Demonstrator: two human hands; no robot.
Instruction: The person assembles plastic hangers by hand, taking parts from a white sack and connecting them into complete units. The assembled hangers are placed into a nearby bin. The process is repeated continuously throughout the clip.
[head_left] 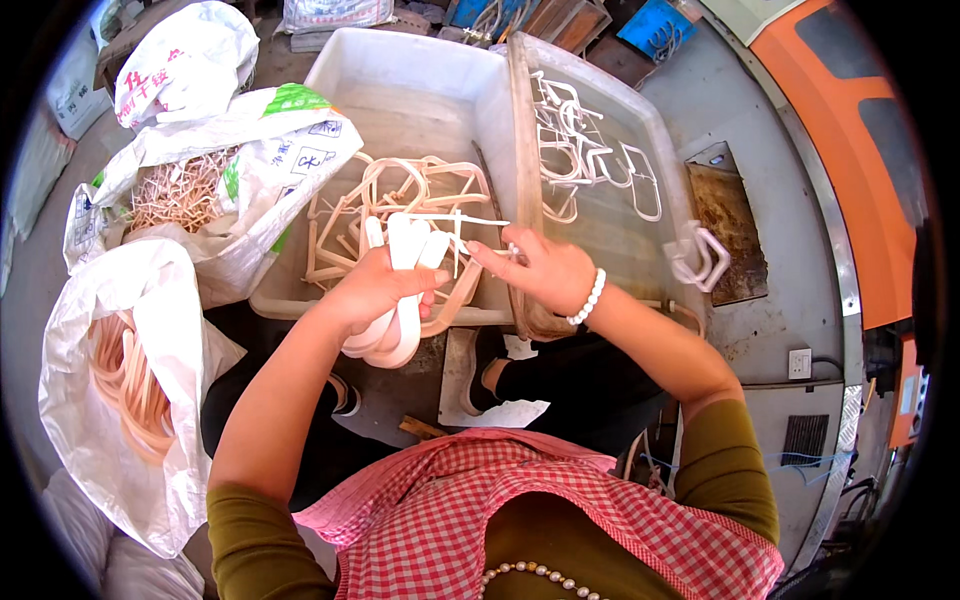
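Note:
My left hand (385,292) is closed around several flat, curved white plastic pieces (406,245), whose rounded ends hang below the fist. Thin white plastic strips (462,218) stick out from their upper ends toward the right. My right hand (548,268), with a white bead bracelet at the wrist, is pinched at these strips beside the pieces. Its fingertips partly hide the exact grip. Below both hands, a tangle of cream plastic loops (400,180) lies in the left pale tub (345,75).
A second tub (640,105) with a wooden board (522,110) along its side holds white plastic frames (570,140). White sacks at left hold small cream scraps (180,190) and long curved pieces (130,385). An orange and grey machine (820,150) stands at right.

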